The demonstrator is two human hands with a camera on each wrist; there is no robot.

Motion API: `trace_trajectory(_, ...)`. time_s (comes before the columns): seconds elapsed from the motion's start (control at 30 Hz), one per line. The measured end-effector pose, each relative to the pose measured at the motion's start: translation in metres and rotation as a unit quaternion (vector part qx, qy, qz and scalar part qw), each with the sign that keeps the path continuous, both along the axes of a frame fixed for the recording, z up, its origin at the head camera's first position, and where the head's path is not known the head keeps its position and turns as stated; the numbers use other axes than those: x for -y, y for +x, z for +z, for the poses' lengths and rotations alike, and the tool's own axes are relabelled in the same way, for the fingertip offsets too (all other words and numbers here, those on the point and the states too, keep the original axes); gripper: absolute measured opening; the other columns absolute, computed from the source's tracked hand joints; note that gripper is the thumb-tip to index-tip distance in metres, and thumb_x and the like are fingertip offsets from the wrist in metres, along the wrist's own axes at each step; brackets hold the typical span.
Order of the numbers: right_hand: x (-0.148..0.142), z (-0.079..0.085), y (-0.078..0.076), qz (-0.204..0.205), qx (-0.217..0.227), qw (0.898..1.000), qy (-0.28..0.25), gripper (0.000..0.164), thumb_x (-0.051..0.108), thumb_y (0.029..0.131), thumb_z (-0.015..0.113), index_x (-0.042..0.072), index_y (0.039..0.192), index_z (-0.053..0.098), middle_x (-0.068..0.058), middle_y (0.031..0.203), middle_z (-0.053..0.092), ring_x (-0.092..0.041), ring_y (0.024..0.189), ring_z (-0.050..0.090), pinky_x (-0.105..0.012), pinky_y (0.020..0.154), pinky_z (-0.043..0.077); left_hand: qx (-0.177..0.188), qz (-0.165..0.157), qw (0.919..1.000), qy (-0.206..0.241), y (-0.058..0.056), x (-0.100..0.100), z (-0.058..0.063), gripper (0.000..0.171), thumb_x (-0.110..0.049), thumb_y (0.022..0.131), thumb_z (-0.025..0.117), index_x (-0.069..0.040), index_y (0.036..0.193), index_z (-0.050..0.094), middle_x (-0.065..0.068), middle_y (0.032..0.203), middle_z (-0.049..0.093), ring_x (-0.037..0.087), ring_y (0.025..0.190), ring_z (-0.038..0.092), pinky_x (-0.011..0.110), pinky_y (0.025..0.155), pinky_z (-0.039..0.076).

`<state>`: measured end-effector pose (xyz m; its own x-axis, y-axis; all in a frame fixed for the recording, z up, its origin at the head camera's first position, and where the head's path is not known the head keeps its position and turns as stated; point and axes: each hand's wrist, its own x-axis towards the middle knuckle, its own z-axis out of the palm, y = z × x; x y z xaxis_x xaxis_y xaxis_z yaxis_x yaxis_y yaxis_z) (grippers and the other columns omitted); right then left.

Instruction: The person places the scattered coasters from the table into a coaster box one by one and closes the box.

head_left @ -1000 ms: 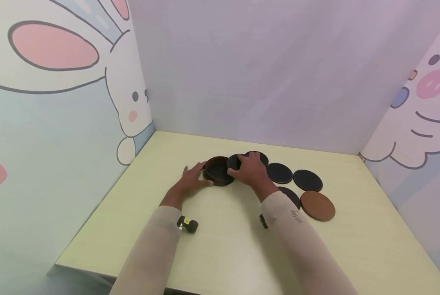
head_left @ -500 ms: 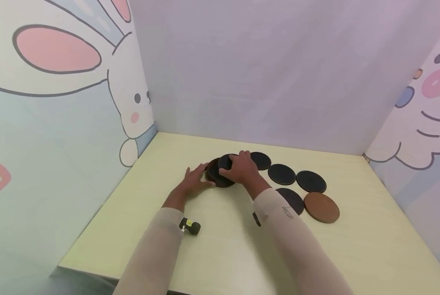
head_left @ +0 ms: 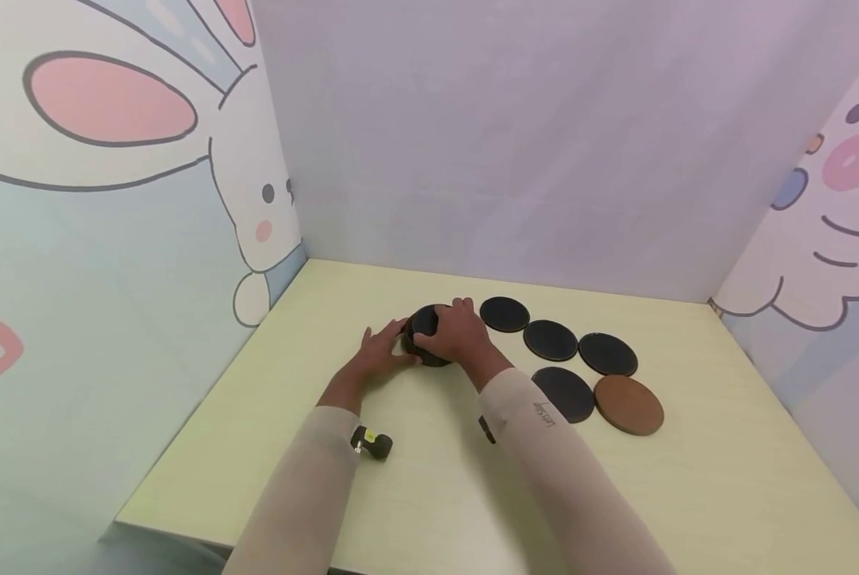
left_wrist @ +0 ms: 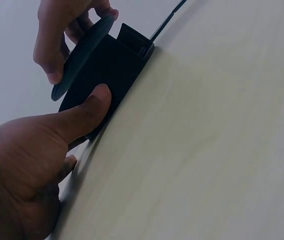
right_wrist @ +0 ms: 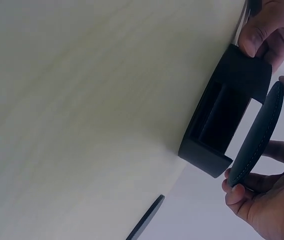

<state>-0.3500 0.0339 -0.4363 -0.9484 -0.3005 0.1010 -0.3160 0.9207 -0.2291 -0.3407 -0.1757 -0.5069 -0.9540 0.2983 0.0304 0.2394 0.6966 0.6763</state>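
My left hand (head_left: 382,351) holds the side of a dark round coaster holder (right_wrist: 241,70) that stands on the table, with its thumb along the outer wall. The right wrist view shows a wide notch cut in the holder's wall. Just over the holder's open top, my right hand (head_left: 459,331) grips a round black coaster (right_wrist: 261,135) by its edge. The coaster has a stitched rim and is slightly tilted. In the head view the right hand covers part of both coaster and holder.
To the right lie several loose black coasters, among them one at the back (head_left: 504,314) and one nearer (head_left: 564,394). A brown coaster (head_left: 629,405) lies beside them. The pale table (head_left: 429,495) meets a plain wall behind and cartoon-printed walls at the sides.
My right hand has moved left with the black coaster, from the holder's right side to above its opening. The left hand has stayed on the holder.
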Motion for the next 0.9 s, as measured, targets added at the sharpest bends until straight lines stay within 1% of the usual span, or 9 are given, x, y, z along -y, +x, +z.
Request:
trace_trajectory(0.17,0.004,0.0,0.001,0.004,0.0,1.0,0.007,0.07,0.06,0.096,0.069,0.006,0.141,0.07,-0.021,0.132,0.064,-0.038,0.128,0.054,-0.051,0.092,0.065,0.0,-0.002,1.0,-0.007,0.0,0.0,0.0,0.09,-0.049,0.1,0.078,-0.032,0.174,0.03,0.0,0.179,0.036,0.03,0.173,0.016,0.059,0.14,-0.015)
trace_trajectory(0.3,0.006,0.0,0.001,0.003,-0.003,1.0,0.018,0.07,0.06,0.097,0.068,0.007,0.142,0.07,-0.02,0.132,0.065,-0.037,0.127,0.055,-0.05,0.094,0.064,0.004,0.003,1.0,-0.009,0.0,0.0,0.0,0.091,-0.05,0.1,0.078,-0.033,0.174,0.029,0.0,0.18,0.036,0.031,0.173,0.016,0.06,0.14,-0.014)
trace_trajectory(0.37,0.006,0.0,0.0,0.003,-0.003,1.0,0.023,0.07,0.061,0.097,0.067,0.007,0.142,0.07,-0.02,0.131,0.066,-0.036,0.126,0.055,-0.05,0.095,0.064,-0.001,0.002,0.9999,-0.011,-0.001,0.0,0.0,0.091,-0.05,0.1,0.078,-0.032,0.174,0.028,0.0,0.179,0.036,0.031,0.173,0.017,0.06,0.14,-0.013)
trace_trajectory(0.5,0.005,0.0,-0.002,0.008,-0.007,0.999,0.036,0.072,0.064,0.098,0.064,0.009,0.144,0.068,-0.018,0.13,0.067,-0.036,0.125,0.057,-0.052,0.096,0.062,-0.013,-0.004,0.9998,-0.016,-0.001,0.0,0.0,0.089,-0.05,0.1,0.078,-0.033,0.173,0.03,0.0,0.178,0.039,0.03,0.172,0.022,0.06,0.14,-0.013)
trace_trajectory(0.67,0.002,0.0,-0.004,0.011,-0.017,0.999,0.039,0.074,0.067,0.101,0.057,0.009,0.146,0.065,-0.018,0.134,0.067,-0.037,0.13,0.057,-0.056,0.101,0.06,-0.02,-0.009,0.9997,-0.014,0.0,0.0,0.003,0.086,-0.049,0.1,0.078,-0.034,0.172,0.033,0.001,0.177,0.042,0.03,0.169,0.03,0.06,0.14,-0.012)
trace_trajectory(0.77,-0.002,0.0,-0.005,0.008,-0.019,0.999,0.036,0.075,0.068,0.103,0.054,0.009,0.147,0.065,-0.019,0.136,0.067,-0.038,0.132,0.056,-0.056,0.103,0.06,-0.018,-0.011,0.9997,-0.014,0.001,0.0,0.004,0.087,-0.049,0.1,0.078,-0.033,0.172,0.033,0.003,0.178,0.04,0.031,0.169,0.029,0.061,0.14,-0.012)
trace_trajectory(0.9,-0.009,-0.001,-0.007,-0.001,-0.019,0.999,0.036,0.075,0.068,0.104,0.052,0.008,0.147,0.065,-0.019,0.138,0.066,-0.038,0.133,0.056,-0.057,0.102,0.06,-0.014,-0.013,0.9996,-0.02,0.0,0.0,0.005,0.09,-0.051,0.1,0.077,-0.031,0.173,0.03,0.003,0.18,0.036,0.031,0.171,0.025,0.06,0.14,-0.012)
